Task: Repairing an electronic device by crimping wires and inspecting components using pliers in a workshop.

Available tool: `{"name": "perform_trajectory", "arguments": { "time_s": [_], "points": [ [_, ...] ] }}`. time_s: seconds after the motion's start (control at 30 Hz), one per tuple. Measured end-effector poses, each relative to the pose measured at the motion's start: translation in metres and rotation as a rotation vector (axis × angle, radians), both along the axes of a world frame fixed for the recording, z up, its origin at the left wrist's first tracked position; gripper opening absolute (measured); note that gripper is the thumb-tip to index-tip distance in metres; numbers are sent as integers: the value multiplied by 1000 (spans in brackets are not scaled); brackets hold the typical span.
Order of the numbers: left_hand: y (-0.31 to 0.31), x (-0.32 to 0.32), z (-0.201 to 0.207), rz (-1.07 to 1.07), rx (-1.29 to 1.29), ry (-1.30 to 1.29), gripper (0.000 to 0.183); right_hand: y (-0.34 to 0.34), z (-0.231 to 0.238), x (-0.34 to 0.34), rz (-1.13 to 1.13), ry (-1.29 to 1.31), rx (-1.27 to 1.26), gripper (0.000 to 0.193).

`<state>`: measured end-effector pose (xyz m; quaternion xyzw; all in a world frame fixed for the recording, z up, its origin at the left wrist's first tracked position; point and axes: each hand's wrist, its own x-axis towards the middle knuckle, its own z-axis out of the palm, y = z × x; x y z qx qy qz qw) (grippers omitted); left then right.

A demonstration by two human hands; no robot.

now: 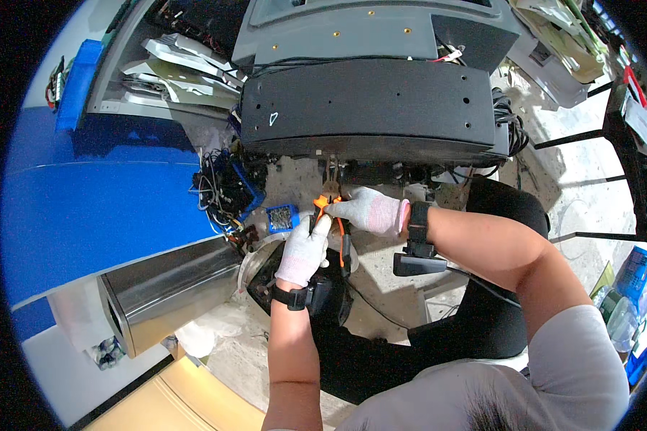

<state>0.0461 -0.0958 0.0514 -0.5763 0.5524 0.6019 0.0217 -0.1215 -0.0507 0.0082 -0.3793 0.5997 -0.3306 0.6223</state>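
My left hand (303, 251), in a pale glove, is closed around a black handle of an orange-and-black hand tool (322, 203), while my right hand (366, 210), in a matching glove with a pink cuff, meets it from the other side, fingers curled against the orange part; how fully that second grip closes, I cannot tell. The tool sits between my two hands, its far end just below the front edge of a large black casing (366, 100), beside thin prong-like pieces (333, 169) under that edge. Black bands circle both my wrists, and a dark rectangular device (417, 264) lies below the right one. Left of the tool, a small blue box (270, 220) of tiny metallic pieces stands near a tangle of dark wires (219, 188). Farther out, a broad blue panel (108, 208) spans the left above a shiny metal box (179, 280), black cables (509, 122) hang coiled at the casing's right end, and grey floor (381, 269) shows beneath.
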Motion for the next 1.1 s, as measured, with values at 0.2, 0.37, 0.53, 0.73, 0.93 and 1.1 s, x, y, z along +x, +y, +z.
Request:
{"name": "perform_trajectory", "arguments": {
  "time_s": [0.2,0.37,0.53,0.73,0.93,1.1],
  "points": [
    [2,-1,3,-14,6,-47,27,2,-7,0,60,29,-134,46],
    [-1,0,7,-34,-30,-51,32,4,23,-10,148,95,-36,47],
    [-13,4,6,-248,-306,-80,33,15,31,-16,230,203,-193,50],
    [-24,4,18,-295,-365,-221,51,67,87,-60,250,392,-317,54],
    [-29,10,2,-293,-399,-162,51,169,208,-139,261,392,-98,49],
    [-17,-2,32,-268,-333,-222,53,253,276,-211,148,784,365,47]
  ]
}}
